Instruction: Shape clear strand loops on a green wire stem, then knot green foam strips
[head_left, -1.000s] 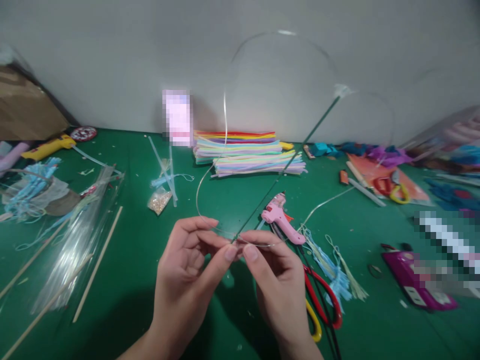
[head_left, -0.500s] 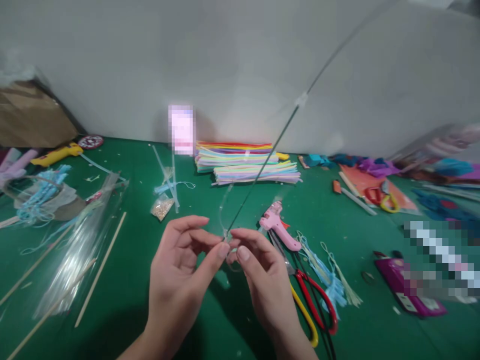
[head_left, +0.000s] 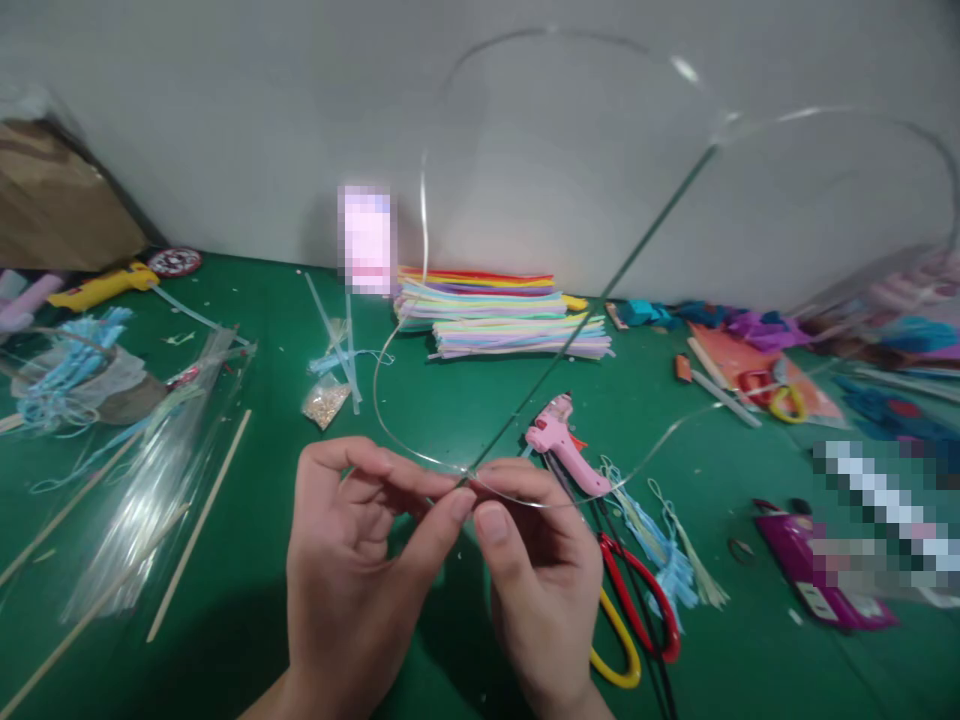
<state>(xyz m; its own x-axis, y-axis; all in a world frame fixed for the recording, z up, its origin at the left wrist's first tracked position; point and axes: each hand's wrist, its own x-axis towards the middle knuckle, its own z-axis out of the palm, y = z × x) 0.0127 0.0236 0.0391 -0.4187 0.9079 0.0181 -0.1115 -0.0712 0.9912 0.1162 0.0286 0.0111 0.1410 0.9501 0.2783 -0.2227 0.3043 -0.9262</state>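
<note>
While your left hand [head_left: 352, 560] and right hand [head_left: 536, 570] keep each grip pinched on the stick [head_left: 600, 300], its hoop [head_left: 422, 210] has turned flat-on again.

The hoop [head_left: 422, 220] is being shown as clear, glossy plastic. The table [head_left: 262, 330] is being covered by matt green cloth, fwiw.

Frame [head_left: 421, 200]: thin clear strip bent into two rounded lobes, heart-like, held upright in the air. Its lower tip is pinched between the fingertips of the left hand [head_left: 352, 560] and right hand [head_left: 540, 570].
Stick [head_left: 600, 298]: thin, dark, straight. It runs diagonally from the pinched tip up-right to the dip between the lobes.
</note>
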